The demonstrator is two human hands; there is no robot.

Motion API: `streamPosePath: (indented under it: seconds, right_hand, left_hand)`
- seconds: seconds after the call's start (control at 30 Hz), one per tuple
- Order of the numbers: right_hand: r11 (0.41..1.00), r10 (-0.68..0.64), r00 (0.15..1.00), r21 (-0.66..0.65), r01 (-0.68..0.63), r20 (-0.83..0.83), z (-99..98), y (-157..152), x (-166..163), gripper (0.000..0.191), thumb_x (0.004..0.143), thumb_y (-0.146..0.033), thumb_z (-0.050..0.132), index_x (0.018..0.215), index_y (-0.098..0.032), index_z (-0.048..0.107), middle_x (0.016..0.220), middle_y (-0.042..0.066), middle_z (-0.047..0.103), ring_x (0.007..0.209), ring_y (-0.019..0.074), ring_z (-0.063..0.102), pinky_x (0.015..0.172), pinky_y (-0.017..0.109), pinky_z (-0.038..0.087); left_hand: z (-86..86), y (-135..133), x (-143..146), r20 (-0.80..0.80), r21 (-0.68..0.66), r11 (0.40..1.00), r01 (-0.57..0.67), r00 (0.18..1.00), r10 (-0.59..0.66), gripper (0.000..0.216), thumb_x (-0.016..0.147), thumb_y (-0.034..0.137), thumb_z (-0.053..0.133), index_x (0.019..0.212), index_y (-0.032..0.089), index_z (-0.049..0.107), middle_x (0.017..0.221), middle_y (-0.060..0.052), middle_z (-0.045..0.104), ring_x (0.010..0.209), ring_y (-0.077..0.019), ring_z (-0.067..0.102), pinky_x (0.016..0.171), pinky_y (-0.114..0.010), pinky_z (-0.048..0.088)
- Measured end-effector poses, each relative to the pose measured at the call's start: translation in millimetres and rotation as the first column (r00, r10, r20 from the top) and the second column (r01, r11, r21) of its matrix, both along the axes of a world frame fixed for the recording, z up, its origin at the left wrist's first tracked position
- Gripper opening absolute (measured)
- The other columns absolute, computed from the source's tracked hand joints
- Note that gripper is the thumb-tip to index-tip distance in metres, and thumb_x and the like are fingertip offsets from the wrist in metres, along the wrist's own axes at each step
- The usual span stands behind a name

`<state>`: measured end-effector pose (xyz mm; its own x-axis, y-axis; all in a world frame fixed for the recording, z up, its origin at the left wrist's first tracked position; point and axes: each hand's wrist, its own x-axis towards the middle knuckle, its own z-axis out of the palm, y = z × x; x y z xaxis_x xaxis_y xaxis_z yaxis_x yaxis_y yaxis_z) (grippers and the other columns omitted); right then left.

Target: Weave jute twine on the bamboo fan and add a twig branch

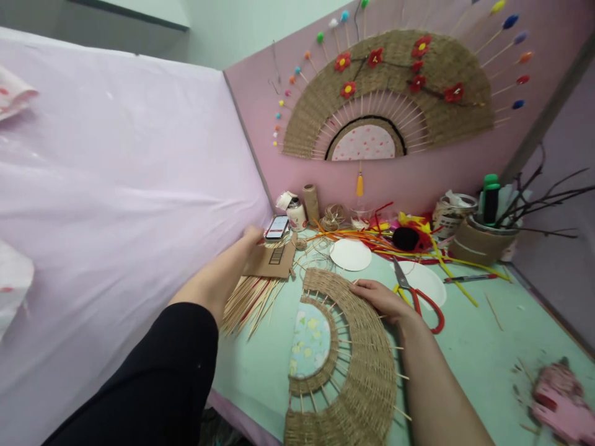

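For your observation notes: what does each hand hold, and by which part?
Right hand rests on the fan at its outer rim, not gripping. Left hand is at the left edge of the cardboard; a grip cannot be told.

Green table point(488, 347) holds woven fan point(367, 359), scissors point(421, 297), sticks point(248, 300).

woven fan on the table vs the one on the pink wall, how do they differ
The brown woven half-round table fan lies flat and plain; the brown woven wall fan hangs upright with red flowers. The wall fan's sticks end in coloured balls; the table fan's tips are bare. Table fan's centre is pale blue floral, wall fan's pink spotted. Both are half-round weaves on radiating sticks.
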<state>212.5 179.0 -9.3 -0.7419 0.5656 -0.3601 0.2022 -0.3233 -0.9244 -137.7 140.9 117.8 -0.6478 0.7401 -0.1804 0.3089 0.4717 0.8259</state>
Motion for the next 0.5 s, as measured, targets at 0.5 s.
streamPosePath:
  seconds: [0.5]
  right_hand:
    - [0.978,-0.122,0.965,-0.194,0.077,-0.234,-6.1,-1,9,0.016,0.074,-0.028,0.07,0.084,-0.019,0.062,0.079,0.004,0.071,0.066,0.0156,0.066,0.061,0.026,0.052]
  left_hand:
    - [-103.7,-127,128,0.76,0.266,0.934,0.239,0.544,-0.356,0.029,0.073,0.03,0.073,0.095,0.013,0.063,0.088,-0.009,0.071,0.073,-0.0159,0.066,0.071,-0.027,0.05]
